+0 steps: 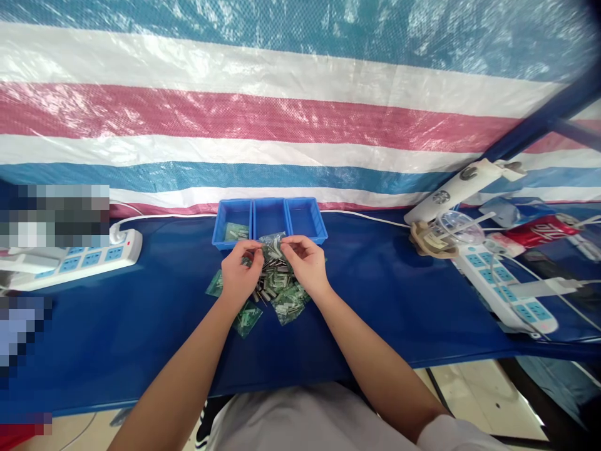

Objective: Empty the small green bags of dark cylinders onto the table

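Note:
Between my two hands a small clear plastic bag (272, 243) is held up, with small pieces inside that I cannot make out. My left hand (241, 268) pinches its left edge, and my right hand (306, 262) grips its right edge. Below them lies a pile of loose small metal parts (265, 289), mixed with several greenish plastic bags (287, 305) of similar pieces. One such bag (247, 318) rests at the pile's near left. Just beyond my hands stand three joined blue bins (269, 216); the left one has a bag (236, 232) in it.
White power strips stand at the left (106, 254) and right (504, 285). By the right strip are a white cylindrical bottle (453, 191), a clear plastic cup (457, 228) and a red can (542, 230). A striped plastic sheet (282, 116) hangs behind the blue table (385, 319).

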A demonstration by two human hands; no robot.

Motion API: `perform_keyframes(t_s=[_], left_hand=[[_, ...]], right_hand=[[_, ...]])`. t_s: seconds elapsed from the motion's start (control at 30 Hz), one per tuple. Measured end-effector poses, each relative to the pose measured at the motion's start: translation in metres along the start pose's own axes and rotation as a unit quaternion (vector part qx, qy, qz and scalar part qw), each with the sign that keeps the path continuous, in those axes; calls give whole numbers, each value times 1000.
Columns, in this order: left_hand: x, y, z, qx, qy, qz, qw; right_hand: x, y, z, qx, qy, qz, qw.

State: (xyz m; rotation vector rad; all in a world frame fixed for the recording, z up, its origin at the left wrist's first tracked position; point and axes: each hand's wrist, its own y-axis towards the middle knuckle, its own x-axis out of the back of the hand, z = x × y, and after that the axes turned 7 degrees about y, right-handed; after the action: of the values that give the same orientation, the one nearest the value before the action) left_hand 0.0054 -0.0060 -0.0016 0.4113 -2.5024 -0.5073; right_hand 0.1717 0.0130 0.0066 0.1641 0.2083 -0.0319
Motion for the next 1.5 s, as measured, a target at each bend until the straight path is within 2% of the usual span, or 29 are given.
perform_keyframes(t_s=[0.23,0.4,0.53,0.73,0.8,0.93,1.13,1.23,1.4,1.5], left_hand=[[0,1,-2,-19,-68,26,997],[0,4,-4,-67,-20,63,996],[0,2,-4,-87,8,43,995],[3,2,-2,-50,14,-12,999],[3,2,-1,-24,4,-8,1000],[4,0,-2,8,-29,21,999],[6,-1,-3,-7,-37,31,999],[5,1,-2,-3,-32,19,999],[-1,0,2,-36,-38,-10,999],[-3,-1,3,-32,-50,-12,998]], right_hand=[[-1,-1,1,33,18,0,999],[-2,-2,5,29,2,21,999],[-2,-3,5,39,-16,32,999],[0,-2,3,62,-83,15,995],[1,-2,2,66,-91,8,994],[0,-2,3,33,-41,21,998],[1,-6,10,38,-40,42,998],[1,-7,9,49,-47,39,997],[0,-5,4,69,-52,35,996],[0,-4,5,60,-32,29,997]])
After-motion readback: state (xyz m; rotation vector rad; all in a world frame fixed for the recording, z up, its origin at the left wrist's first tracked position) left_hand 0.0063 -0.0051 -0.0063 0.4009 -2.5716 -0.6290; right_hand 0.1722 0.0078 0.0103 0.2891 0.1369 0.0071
